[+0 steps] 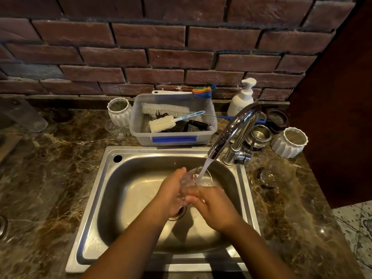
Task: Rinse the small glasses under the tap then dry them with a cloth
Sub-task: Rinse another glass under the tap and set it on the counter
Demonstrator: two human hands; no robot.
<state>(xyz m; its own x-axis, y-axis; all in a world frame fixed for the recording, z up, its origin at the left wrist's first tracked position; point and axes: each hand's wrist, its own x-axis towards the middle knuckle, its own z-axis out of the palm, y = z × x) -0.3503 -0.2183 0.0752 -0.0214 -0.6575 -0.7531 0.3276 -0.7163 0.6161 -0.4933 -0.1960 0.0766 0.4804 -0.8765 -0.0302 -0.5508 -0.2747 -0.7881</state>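
Centre of frame, over the steel sink (128,198): both hands meet on one small clear glass (199,177).
Left hand (172,193) cups the glass's left side, fingers curled round the wall.
Right hand (213,206) grips the lower part, fingers wrapped across it.
The glass is tilted, mouth toward the tap (235,127). The water stream (206,165) runs into it.
Right of the sink, on the marble counter (50,178), a second clear glass (276,174) sits apart.
A third glass (116,130) at middle left, just beside a plastic tub (173,137) holding brushes.
Soap pump bottle (242,98) upper right, near the brick wall (141,57).
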